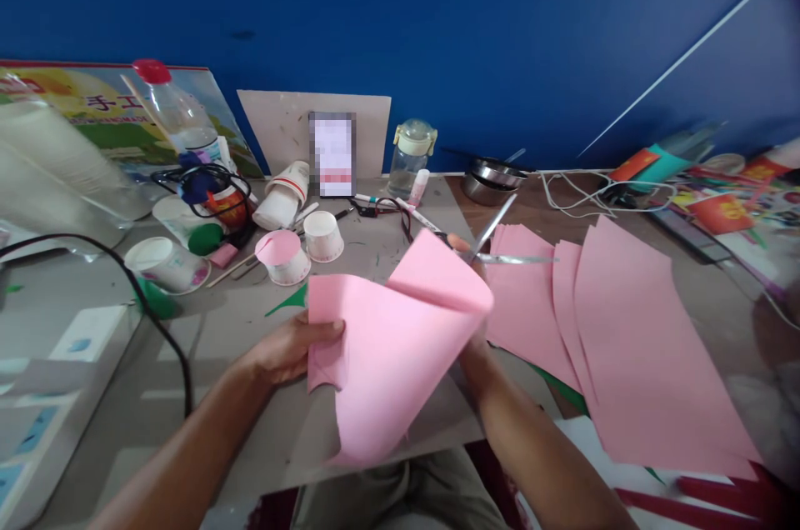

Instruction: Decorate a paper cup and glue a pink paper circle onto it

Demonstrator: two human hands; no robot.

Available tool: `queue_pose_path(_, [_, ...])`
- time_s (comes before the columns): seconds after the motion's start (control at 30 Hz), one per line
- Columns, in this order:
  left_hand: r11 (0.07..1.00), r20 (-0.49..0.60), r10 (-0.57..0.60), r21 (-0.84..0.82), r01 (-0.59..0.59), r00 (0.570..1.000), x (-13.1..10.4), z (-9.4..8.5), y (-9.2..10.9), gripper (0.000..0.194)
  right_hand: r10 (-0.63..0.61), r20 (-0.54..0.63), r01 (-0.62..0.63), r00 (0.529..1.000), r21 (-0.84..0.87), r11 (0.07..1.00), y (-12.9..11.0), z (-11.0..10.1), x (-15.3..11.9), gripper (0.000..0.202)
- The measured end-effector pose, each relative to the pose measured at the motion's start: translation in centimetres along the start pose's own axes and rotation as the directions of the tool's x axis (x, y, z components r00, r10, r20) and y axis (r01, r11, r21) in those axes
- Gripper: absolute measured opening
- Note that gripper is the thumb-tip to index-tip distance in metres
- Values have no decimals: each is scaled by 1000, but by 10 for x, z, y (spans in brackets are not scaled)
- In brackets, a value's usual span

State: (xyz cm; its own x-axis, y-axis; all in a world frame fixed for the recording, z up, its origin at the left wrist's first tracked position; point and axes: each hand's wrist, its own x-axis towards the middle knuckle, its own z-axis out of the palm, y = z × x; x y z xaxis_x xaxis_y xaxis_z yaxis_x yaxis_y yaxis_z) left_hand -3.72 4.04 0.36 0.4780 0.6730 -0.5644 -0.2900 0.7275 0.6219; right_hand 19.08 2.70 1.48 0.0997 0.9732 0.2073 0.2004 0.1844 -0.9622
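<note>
A large pink sheet point(400, 355) with a cut-out notch at its left edge is held up, folded over at its upper right. My left hand point(293, 347) pinches its left edge, thumb on top. Behind the sheet's right side is my right hand point(472, 297), mostly hidden; scissors point(500, 242) with parted blades stick out from it toward the upper right. The paper covers most of its fingers. Just beyond the sheet, a pink paper circle point(278, 247) lies on a small paper cup point(287, 270), beside another white cup point(323, 238).
Stacked pink sheets point(643, 347) lie at the right. A phone point(333, 155) leans on a board at the back, near a glass jar point(412, 155) and metal bowls point(493, 180). More cups, a bottle point(181, 113) and a black cable point(168, 330) occupy the left.
</note>
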Motion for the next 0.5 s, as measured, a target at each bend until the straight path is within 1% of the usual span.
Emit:
queue_pose_path(0.07, [999,-66,46,-15,-47,997,4,1,3,28,-48,-86,59,995,128,990,0,-2,2,67])
queue_pose_path(0.1, [997,-91,70,-20,-72,993,5,1,5,28,-75,-115,93,991,166,982,0,-4,3,67])
queue_pose_path(0.17, [992,-137,119,-20,-123,983,7,0,6,27,-96,-127,125,987,241,962,-1,-8,5,65])
queue_pose_path(0.23, [985,-171,167,-9,-171,971,9,-2,7,24,-117,-110,145,987,290,946,-5,-15,8,61])
queue_pose_path(0.3, [978,-188,207,7,-210,960,11,-4,7,24,-172,-111,199,979,313,929,-13,-22,13,55])
queue_pose_path(0.33, [974,-192,226,14,-227,955,11,-4,7,25,-212,-118,239,970,309,921,-18,-26,16,53])
queue_pose_path(0.4, [966,-202,258,21,-259,945,12,-6,7,27,-275,-104,292,956,251,923,-30,-35,27,53])
queue_pose_path(0.5, [960,-228,279,30,-280,933,11,-6,7,27,-375,-25,375,927,81,923,-48,-45,49,58])
